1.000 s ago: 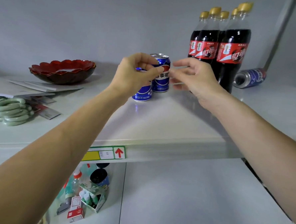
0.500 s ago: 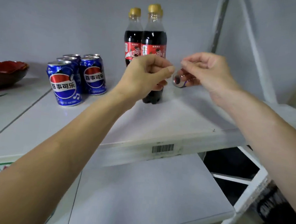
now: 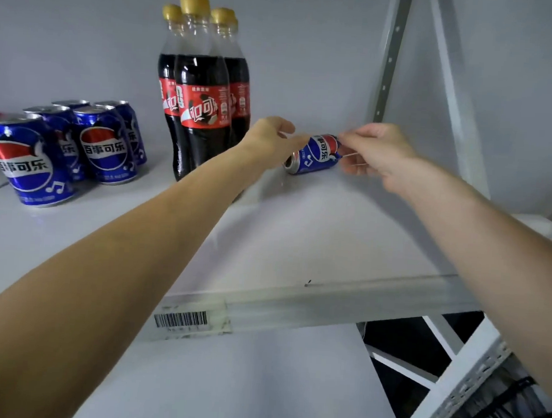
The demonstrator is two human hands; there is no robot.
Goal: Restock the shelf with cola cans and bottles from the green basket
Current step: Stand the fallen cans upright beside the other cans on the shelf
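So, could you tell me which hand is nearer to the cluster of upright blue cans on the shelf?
The left. The left hand reaches past the cola bottles, which stand between it and the upright blue cans. The right hand is farther right, beyond the tipped can.

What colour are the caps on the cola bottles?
Yellow-gold caps on the cola bottles, shown in the head view.

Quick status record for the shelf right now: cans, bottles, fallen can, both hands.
upright cans: five blue cans standing grouped at shelf left
bottles: cola bottles upright, clustered right of the cans
fallen can: blue can on its side, right of the bottles
left hand: at the can's near end
right hand: at its far end
shelf: white
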